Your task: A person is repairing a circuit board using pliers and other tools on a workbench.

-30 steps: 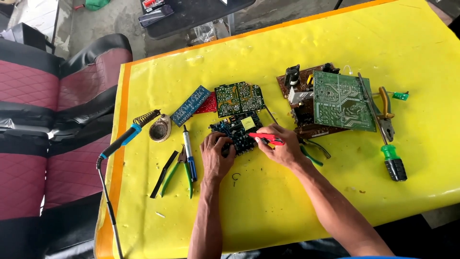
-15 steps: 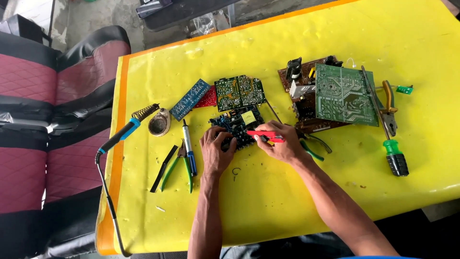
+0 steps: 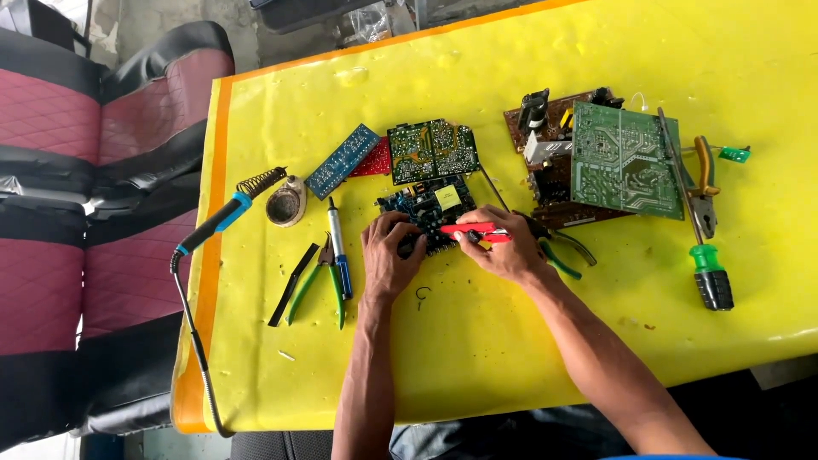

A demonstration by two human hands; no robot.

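Observation:
A small dark circuit board (image 3: 433, 204) with a yellow part on top lies in the middle of the yellow table (image 3: 528, 358). My left hand (image 3: 388, 254) presses on the board's near left edge. My right hand (image 3: 501, 247) grips a red-handled tool (image 3: 469, 230) whose tip points left onto the board. Both forearms reach in from the bottom edge.
A green board (image 3: 432, 151), a blue board (image 3: 342, 160) and a red one lie behind. A large green board (image 3: 625, 160) rests on a brown board at right. Nearby lie a soldering iron (image 3: 223, 215), green pliers (image 3: 317, 274), a green screwdriver (image 3: 709, 274), yellow-handled pliers (image 3: 704, 183). Red seats (image 3: 94, 213) are at left.
My hands have stayed on the small board with the red tool; the head camera has shifted slightly, so the scene sits a little differently in view.

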